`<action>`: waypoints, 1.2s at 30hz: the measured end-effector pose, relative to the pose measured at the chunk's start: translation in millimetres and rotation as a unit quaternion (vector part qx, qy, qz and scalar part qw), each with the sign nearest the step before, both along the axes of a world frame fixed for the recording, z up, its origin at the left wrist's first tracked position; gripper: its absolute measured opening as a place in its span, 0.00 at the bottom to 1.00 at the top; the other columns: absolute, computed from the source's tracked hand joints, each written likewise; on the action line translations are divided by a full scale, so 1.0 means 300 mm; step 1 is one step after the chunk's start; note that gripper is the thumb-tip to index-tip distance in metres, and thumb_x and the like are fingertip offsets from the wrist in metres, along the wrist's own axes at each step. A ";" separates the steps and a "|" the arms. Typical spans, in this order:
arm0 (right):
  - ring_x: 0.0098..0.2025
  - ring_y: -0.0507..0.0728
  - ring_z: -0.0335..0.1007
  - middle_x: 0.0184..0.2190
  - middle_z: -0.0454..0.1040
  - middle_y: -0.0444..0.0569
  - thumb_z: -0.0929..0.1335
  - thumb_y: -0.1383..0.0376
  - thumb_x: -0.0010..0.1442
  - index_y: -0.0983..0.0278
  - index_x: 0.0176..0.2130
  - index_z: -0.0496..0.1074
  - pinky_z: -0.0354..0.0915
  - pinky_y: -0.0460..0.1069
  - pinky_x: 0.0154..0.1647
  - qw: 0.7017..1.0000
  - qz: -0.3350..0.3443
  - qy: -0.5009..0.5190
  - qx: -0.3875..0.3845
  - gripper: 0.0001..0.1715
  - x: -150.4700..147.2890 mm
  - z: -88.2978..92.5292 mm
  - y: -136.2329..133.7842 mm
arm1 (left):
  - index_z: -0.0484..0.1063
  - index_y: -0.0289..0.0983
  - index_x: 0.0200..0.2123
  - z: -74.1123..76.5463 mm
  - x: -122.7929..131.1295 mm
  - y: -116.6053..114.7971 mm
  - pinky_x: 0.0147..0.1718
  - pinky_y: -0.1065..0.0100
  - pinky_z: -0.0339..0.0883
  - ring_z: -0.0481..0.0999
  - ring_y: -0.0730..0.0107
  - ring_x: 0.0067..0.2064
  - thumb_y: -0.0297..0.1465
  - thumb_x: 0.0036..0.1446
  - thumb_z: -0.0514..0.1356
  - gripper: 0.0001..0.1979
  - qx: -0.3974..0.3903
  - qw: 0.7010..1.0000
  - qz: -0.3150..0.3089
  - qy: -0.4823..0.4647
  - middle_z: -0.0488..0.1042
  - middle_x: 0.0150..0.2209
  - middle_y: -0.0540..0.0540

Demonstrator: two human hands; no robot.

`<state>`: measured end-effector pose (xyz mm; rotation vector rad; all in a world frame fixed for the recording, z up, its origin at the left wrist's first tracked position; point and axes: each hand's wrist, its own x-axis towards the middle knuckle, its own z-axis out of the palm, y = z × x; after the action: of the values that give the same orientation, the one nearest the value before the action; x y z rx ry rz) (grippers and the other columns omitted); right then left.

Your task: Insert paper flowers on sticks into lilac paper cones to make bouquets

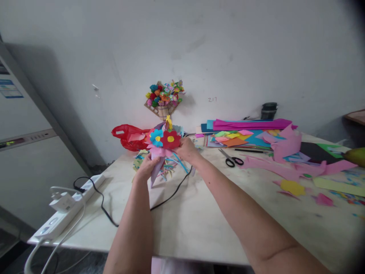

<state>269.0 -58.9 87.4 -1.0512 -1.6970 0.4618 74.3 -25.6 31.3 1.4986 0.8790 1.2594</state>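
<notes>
Both of my hands hold a paper flower bouquet [164, 141] above the far middle of the pale table [194, 213]. It has a red flower with a yellow centre, a blue flower and a pink paper wrap tapering downward. My left hand [147, 167] is closed around the lower part of the pink wrap. My right hand [186, 149] grips the bouquet's right side by the red flower. Loose blue and green paper strips lie on the table just beneath the bouquet.
A finished paper bouquet [164, 97] leans against the wall. A red plastic bag [128, 136] lies behind my hands. Black-handled scissors [231, 159], coloured paper sheets [251, 127] and pink scraps [288, 152] cover the right side. A white power strip [67, 207] and black cable [171, 194] sit at left.
</notes>
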 end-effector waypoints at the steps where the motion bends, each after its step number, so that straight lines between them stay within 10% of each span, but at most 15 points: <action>1: 0.36 0.57 0.74 0.24 0.77 0.47 0.72 0.61 0.50 0.64 0.26 0.77 0.62 0.45 0.31 1.000 -0.018 -0.005 -0.001 0.08 -0.004 0.006 -0.006 | 0.67 0.34 0.32 -0.001 0.000 0.001 0.18 0.72 0.61 0.69 0.73 0.19 0.50 0.29 0.69 0.31 0.002 1.000 0.001 0.002 0.72 0.21 0.48; 36: 0.36 0.59 0.74 0.32 0.80 0.56 0.63 0.59 0.61 0.64 0.31 0.79 0.56 0.48 0.33 0.973 -0.156 -0.145 0.088 0.18 -0.068 -0.013 -0.045 | 0.69 0.34 0.28 0.002 0.004 0.001 0.20 0.71 0.61 0.66 0.74 0.21 0.45 0.31 0.69 0.24 0.056 0.998 -0.018 -0.016 0.69 0.21 0.48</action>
<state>248.5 -72.5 83.7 -1.2708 -1.7442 -0.0482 75.4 -25.3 31.9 1.5707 0.7691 1.3206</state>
